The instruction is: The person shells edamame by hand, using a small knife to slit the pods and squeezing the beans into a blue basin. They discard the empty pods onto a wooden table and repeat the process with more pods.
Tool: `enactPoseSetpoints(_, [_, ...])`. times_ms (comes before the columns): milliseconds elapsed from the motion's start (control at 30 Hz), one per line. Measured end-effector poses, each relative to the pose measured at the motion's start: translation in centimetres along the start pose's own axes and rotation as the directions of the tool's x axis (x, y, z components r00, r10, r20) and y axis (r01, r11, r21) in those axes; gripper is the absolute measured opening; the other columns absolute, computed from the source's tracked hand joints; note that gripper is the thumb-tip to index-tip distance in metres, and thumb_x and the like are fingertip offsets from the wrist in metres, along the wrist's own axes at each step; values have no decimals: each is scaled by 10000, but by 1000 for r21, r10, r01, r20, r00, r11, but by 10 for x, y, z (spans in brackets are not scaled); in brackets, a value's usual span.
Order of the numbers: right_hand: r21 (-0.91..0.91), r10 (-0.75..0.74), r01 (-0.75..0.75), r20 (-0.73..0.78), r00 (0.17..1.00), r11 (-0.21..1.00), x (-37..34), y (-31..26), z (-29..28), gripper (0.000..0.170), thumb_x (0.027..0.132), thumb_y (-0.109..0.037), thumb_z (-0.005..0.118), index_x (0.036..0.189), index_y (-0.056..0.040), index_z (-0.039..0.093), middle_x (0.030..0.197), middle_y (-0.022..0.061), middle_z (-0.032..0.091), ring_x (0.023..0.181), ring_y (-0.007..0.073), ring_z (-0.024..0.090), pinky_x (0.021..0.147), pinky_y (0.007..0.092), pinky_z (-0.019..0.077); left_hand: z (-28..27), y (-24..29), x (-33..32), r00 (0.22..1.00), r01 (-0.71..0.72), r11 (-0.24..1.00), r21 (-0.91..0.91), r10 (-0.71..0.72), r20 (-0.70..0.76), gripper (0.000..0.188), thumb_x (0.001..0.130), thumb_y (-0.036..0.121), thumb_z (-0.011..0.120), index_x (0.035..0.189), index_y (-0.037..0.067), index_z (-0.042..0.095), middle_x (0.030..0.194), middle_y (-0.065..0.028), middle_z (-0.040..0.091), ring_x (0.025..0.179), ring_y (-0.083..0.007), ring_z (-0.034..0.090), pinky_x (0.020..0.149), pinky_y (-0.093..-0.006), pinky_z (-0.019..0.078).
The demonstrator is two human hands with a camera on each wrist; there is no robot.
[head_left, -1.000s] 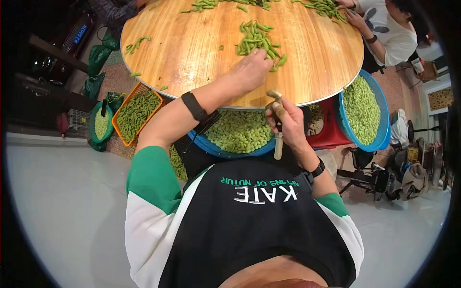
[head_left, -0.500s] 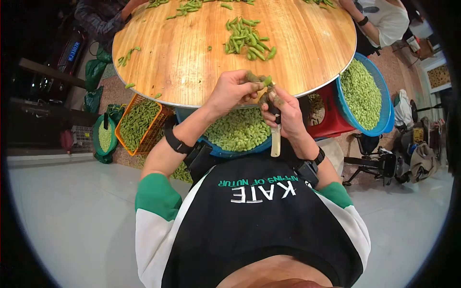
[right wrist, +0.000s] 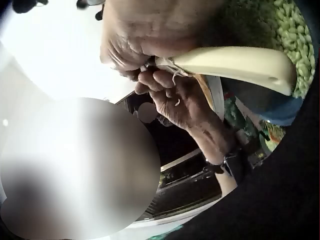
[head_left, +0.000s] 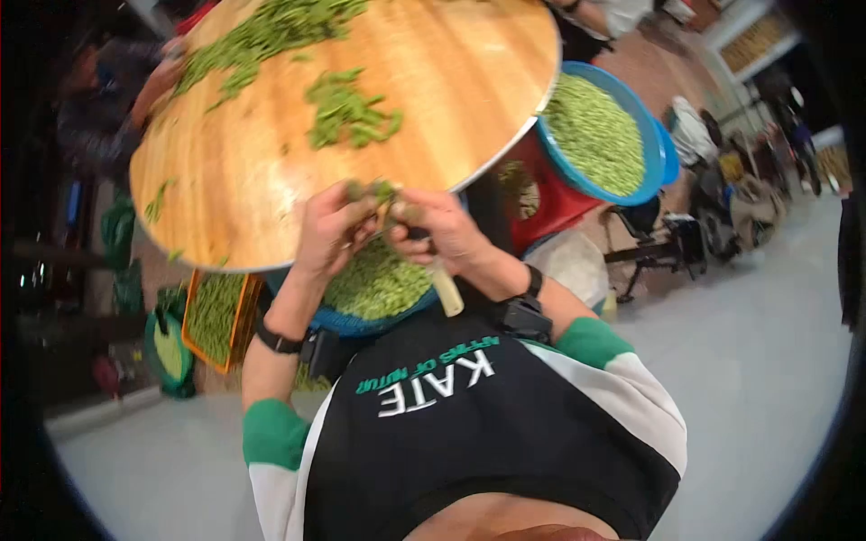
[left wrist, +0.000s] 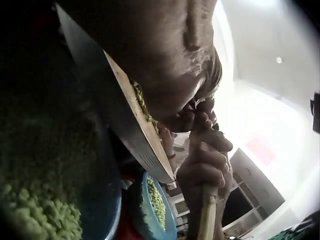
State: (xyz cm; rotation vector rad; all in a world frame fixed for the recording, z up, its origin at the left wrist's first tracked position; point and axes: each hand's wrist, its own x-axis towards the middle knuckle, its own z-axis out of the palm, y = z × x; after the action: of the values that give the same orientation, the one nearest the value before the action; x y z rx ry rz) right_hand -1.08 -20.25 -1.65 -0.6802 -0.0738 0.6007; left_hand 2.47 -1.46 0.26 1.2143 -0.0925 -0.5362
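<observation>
Both hands meet just over the table's near edge, above a blue basin (head_left: pixel 336 322) of shelled green beans (head_left: pixel 383 284). My left hand (head_left: pixel 329 230) pinches a green bean pod (head_left: pixel 385 191) between thumb and fingertips. In my right hand (head_left: pixel 446 230) is a cream-handled tool (head_left: pixel 448 293), its handle sticking out below the fist toward my body. The right wrist view shows this handle (right wrist: pixel 235 65) up close, with a hole near its end; the fingers hide the working end. The right thumb and fingertips reach the pod too. Fingertips look dark and stained.
A pile of pods (head_left: pixel 347 108) lies on the round wooden table (head_left: pixel 433 81), with a larger heap (head_left: pixel 271 36) farther back. Right of it stands a blue tub (head_left: pixel 663 158) of shelled beans; at the left is an orange basket (head_left: pixel 221 365) of pods. Other people's arms (head_left: pixel 158 86) reach the table.
The left hand has come back from the pod pile to the right hand, bringing a pod. The head view has turned and tilted, so table and hands now appear farther left.
</observation>
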Motion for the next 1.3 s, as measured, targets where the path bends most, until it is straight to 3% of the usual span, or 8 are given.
enactPoseSetpoints(167, [198, 30, -56, 133, 991, 979, 2, -2, 5, 168, 950, -174, 520, 1039, -32, 522, 758, 32, 491, 491, 55, 367, 382, 179, 284, -6, -11, -3, 985, 91, 940, -328, -37, 169, 135, 903, 106, 589, 999, 12, 604, 676, -13, 576, 475, -48, 460, 399, -169, 329])
enactPoseSetpoints(300, [181, 95, -98, 24, 995, 979, 5, 2, -2, 136, 946, -131, 507, 1062, -61, 514, 799, 31, 504, 509, 53, 386, 401, 178, 310, -3, -8, -4, 972, -181, 898, 401, 226, -66, 107, 875, 52, 611, 969, 6, 588, 706, -37, 597, 520, -92, 515, 445, -229, 383])
enactPoseSetpoints(400, [207, 118, -122, 35, 992, 971, 2, -1, 4, 134, 941, -129, 512, 1061, -68, 517, 795, 33, 504, 508, 57, 386, 398, 182, 311, 5, 8, -15, 691, -501, 32, 865, 617, 377, 176, 779, 1, 650, 941, -13, 582, 706, -149, 553, 595, -289, 560, 550, -361, 454])
enactPoseSetpoints(500, [266, 143, -157, 72, 987, 951, 7, 1, 5, 134, 955, -166, 509, 1047, -69, 514, 767, 29, 507, 491, 56, 370, 389, 185, 294, 4, 6, -17, 654, -468, -96, 878, 630, 418, 154, 786, 6, 644, 935, 1, 602, 715, -151, 550, 640, -318, 575, 581, -371, 466])
enactPoseSetpoints(800, [-60, 30, -33, -51, 998, 998, 5, -2, 15, 309, 959, -185, 512, 1239, -55, 526, 774, 32, 567, 495, 56, 410, 413, 181, 324, 3, -1, -23, 978, -127, 976, 176, 153, -142, 161, 905, 100, 562, 903, -46, 630, 714, -46, 599, 667, -100, 574, 579, -269, 453])
enactPoseSetpoints(967, [-656, -178, 51, -128, 976, 753, 11, 8, 10, 285, 918, -97, 556, 1189, -11, 560, 811, 58, 624, 559, 108, 539, 491, 218, 418, -2, -24, -23, 905, -292, 807, 514, 407, -125, 128, 879, 86, 549, 875, -31, 600, 686, -122, 590, 587, -193, 585, 542, -330, 441])
enactPoseSetpoints(1033, [-928, -601, 363, 246, 761, 79, 20, 17, 6, 331, 854, -40, 610, 1176, 9, 551, 840, 122, 637, 658, 187, 614, 604, 283, 493, 5, -17, -35, 860, -299, 541, 786, 510, -23, 98, 874, 62, 540, 873, -30, 574, 689, -124, 549, 615, -220, 533, 568, -319, 422])
enactPoseSetpoints(1300, [-958, -534, 280, 205, 821, 63, 15, 18, 9, 311, 774, 5, 619, 1081, 15, 572, 815, 161, 607, 678, 249, 607, 637, 307, 486, 6, -29, -49, 807, -372, 539, 756, 590, -23, 78, 806, 53, 532, 771, -13, 509, 727, -208, 529, 693, -400, 552, 592, -442, 431])
